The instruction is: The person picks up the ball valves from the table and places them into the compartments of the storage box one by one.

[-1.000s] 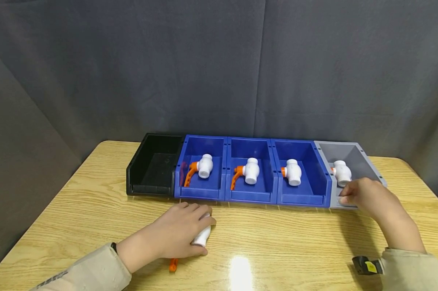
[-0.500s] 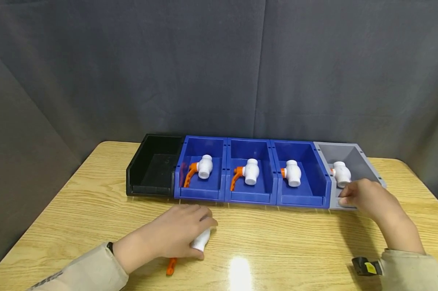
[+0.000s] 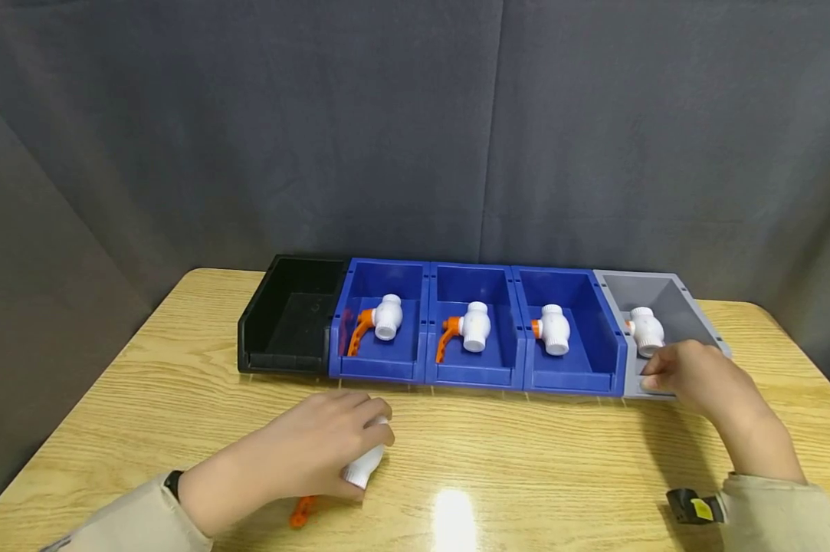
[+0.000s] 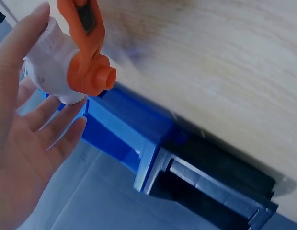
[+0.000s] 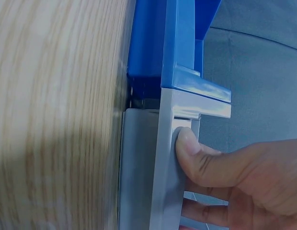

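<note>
My left hand (image 3: 318, 445) holds a white ball valve (image 3: 365, 464) over the near left part of the table, thumb at one end and fingers at the other. Its orange lever handle (image 4: 86, 48) shows in full in the left wrist view. At the far right, my right hand (image 3: 707, 383) grips the front lip of the grey bin (image 5: 170, 167), with the thumb pressed on its face. Inside that bin lies another white valve (image 3: 646, 332), just behind the fingers.
Three blue bins (image 3: 475, 376) stand joined in a row between a black bin (image 3: 283, 362) and the grey one. Each blue bin has a white valve with an orange handle, such as the middle valve (image 3: 476, 326). A dark curtain (image 3: 415, 130) hangs behind the table (image 3: 525, 475).
My left hand has drawn back slightly to the left and towards me with the ball valve. The right hand stays at the grey bin's front lip.
</note>
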Available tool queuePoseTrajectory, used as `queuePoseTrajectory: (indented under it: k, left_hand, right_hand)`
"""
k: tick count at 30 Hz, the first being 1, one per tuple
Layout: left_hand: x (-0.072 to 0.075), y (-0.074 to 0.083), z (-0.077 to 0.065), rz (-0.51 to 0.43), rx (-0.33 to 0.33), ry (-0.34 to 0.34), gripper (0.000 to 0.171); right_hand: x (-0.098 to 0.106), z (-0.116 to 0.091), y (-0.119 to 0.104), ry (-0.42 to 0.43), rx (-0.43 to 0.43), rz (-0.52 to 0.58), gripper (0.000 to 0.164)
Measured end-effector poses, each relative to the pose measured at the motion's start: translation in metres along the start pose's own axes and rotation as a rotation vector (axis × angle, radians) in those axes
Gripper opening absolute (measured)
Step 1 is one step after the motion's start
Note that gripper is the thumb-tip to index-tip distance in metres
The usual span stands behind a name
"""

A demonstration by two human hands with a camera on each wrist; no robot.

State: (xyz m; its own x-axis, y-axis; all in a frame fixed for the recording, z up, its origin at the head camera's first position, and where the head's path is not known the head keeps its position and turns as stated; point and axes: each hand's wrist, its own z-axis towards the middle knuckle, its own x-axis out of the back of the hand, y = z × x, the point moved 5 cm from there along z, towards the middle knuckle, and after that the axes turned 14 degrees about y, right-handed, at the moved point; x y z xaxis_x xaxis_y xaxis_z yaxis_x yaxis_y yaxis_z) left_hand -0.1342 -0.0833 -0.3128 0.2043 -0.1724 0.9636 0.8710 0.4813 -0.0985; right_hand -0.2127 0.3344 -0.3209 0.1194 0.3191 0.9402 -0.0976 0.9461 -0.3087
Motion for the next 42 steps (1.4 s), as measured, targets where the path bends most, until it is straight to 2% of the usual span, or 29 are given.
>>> queuePoseTrajectory:
  k: [6,11,17,23,27,30,34,42]
  left_hand:
    - [0.009,-0.004,-0.007,0.096,-0.048,-0.018,0.053]
    - [0.016,-0.009,-0.017,0.179,-0.09,0.025,0.056]
    - [0.026,-0.014,-0.023,0.254,-0.12,0.041,0.061]
    - [0.034,-0.02,-0.027,0.335,-0.152,0.109,0.052]
    - [0.039,-0.026,-0.029,0.39,-0.158,0.119,0.055]
    - [0.041,-0.031,-0.03,0.409,-0.154,0.093,0.062]
    - [0.044,-0.036,-0.032,0.42,-0.152,0.076,0.062]
    - [0.05,-0.048,-0.033,0.435,-0.154,0.111,0.061]
  right_hand:
    - [0.002,0.001,0.0,-0.018,-0.004,0.003,0.009]
    - [0.0,0.001,-0.001,-0.034,-0.023,0.005,0.01]
    - [0.0,0.001,-0.002,-0.031,-0.028,0.007,0.01]
    - [0.0,0.001,-0.002,-0.028,-0.02,-0.001,0.01]
    - [0.0,0.001,-0.001,-0.027,-0.017,-0.003,0.01]
    - [0.0,0.001,-0.001,-0.018,-0.012,-0.001,0.01]
    - [0.0,0.0,-0.001,-0.004,0.002,0.002,0.008]
    - [0.0,0.0,-0.001,-0.017,-0.006,0.001,0.01]
